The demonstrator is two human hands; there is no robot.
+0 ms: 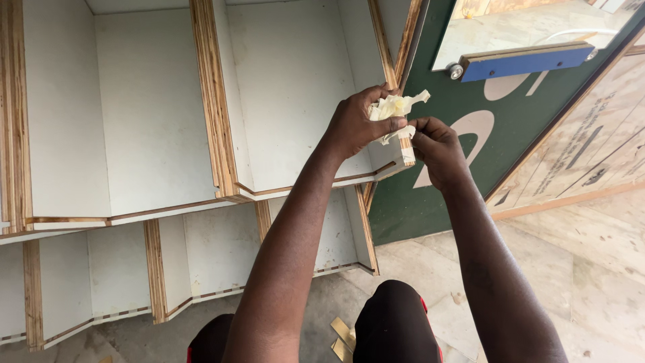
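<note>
A crumpled wad of pale yellowish tape [394,107] is gripped in the left hand [359,124], pressed against the front edge of the right-hand panel [393,70] of a white plywood shelf unit [154,128]; no clear long axis is shown by the wad, though one ragged tail is pointed up and to the right. A thin whitish strip hanging from its lower side is pinched between thumb and fingertips of the right hand [437,148]. The wad is seen as glossy, wrinkled and bunched, just beside a green board [430,195].
</note>
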